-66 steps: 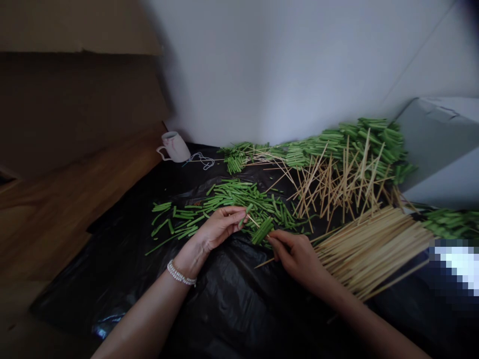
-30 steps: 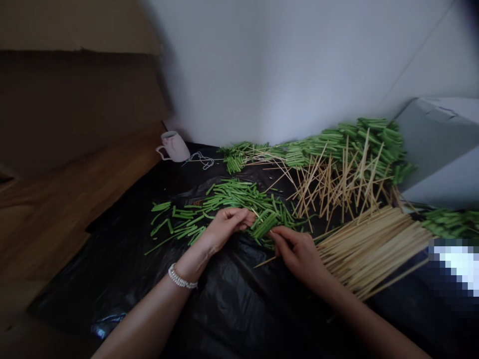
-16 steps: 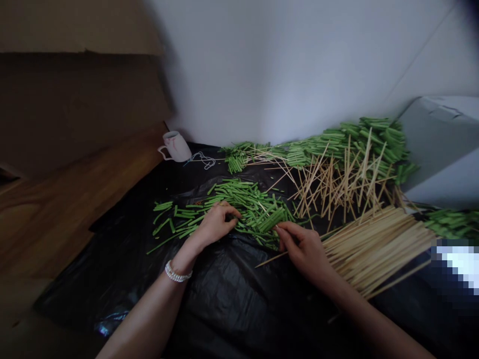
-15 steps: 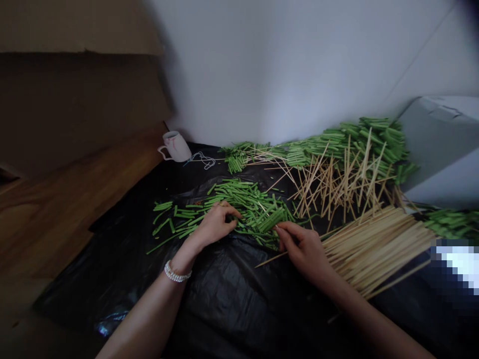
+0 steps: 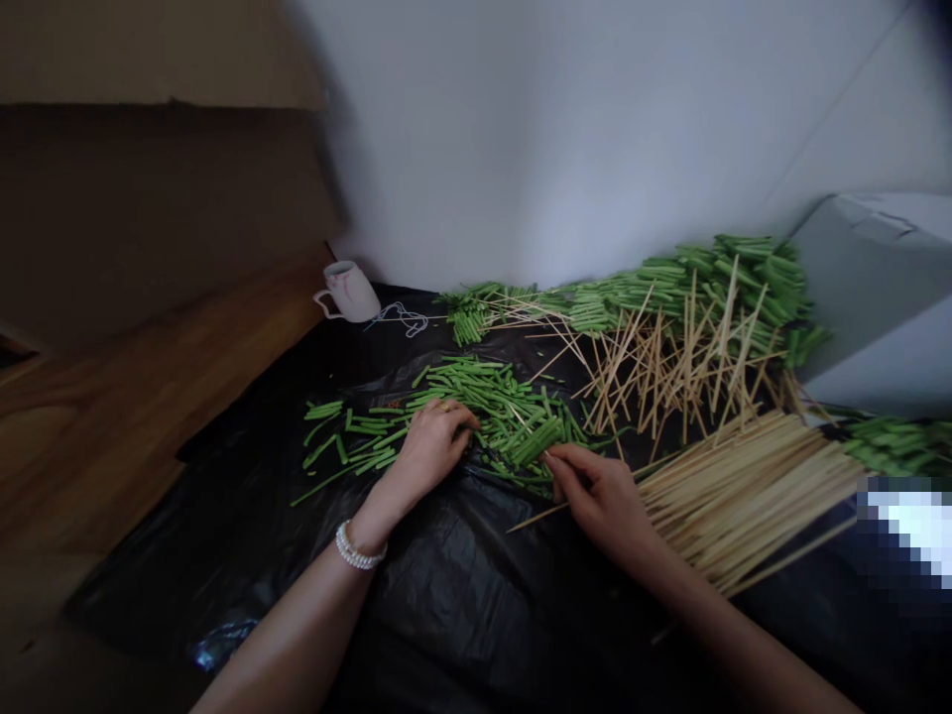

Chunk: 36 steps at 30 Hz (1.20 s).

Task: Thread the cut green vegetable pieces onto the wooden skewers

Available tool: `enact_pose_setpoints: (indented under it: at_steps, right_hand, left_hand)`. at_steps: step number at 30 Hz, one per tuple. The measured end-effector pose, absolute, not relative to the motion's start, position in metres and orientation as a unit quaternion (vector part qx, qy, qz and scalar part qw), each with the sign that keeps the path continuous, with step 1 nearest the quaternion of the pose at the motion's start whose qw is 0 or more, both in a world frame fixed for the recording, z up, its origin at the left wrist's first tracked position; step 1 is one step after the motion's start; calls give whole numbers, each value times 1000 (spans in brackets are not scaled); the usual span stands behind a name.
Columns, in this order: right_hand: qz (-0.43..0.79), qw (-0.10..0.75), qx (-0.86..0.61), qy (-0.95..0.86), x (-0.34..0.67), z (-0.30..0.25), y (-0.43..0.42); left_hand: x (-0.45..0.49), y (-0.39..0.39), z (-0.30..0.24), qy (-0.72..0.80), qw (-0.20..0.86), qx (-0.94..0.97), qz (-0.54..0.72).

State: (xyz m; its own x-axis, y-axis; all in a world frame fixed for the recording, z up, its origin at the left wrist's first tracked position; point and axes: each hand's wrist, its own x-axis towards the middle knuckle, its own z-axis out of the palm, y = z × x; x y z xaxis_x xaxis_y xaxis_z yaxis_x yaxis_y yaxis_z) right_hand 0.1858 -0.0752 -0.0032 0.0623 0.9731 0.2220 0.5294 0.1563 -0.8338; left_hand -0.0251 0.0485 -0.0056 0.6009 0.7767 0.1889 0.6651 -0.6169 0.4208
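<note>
My right hand pinches a bamboo skewer that carries a neat row of cut green bean-like pieces; most of that stick is hidden by the fingers. A spread-out heap of loose cut green pieces lies in front of both hands. At the heap's near edge is my left hand, wearing a ring, with a beaded bracelet on its wrist. Its thumb and fingers are curled toward each other, and whatever they hold is hidden. One pointed skewer sticks out to the left beneath my right hand.
Bare skewers lie bundled at the right. Filled skewers are piled along the wall, sticks toward me. A white mug and thin string sit at the back left. Black plastic sheeting covers the surface.
My left hand has shifted slightly, its wrist moving a little to the right over the heap. My right hand and the loaded skewer have moved slightly left.
</note>
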Motion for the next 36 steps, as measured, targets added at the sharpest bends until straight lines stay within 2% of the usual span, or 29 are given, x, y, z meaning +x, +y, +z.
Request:
enact_pose_setpoints:
  at_steps: [7, 9, 13, 16, 36]
  right_hand:
    - [273, 423, -590, -631, 185, -3, -76]
    - [275, 419, -588, -635, 184, -3, -76]
    - [277, 406, -581, -649, 183, -2, -76]
    - [277, 398, -579, -655, 182, -3, -76]
    - [283, 389, -572, -664, 180, -6, -77]
  left_hand:
    - [-20, 48, -1, 418, 256, 810, 322]
    - [-18, 47, 0, 433, 350, 741, 375]
    - [-13, 43, 1, 406, 644, 517, 392]
    - [-9, 38, 1, 370, 755, 398, 367]
    - [-4, 32, 0, 365, 786, 363, 343]
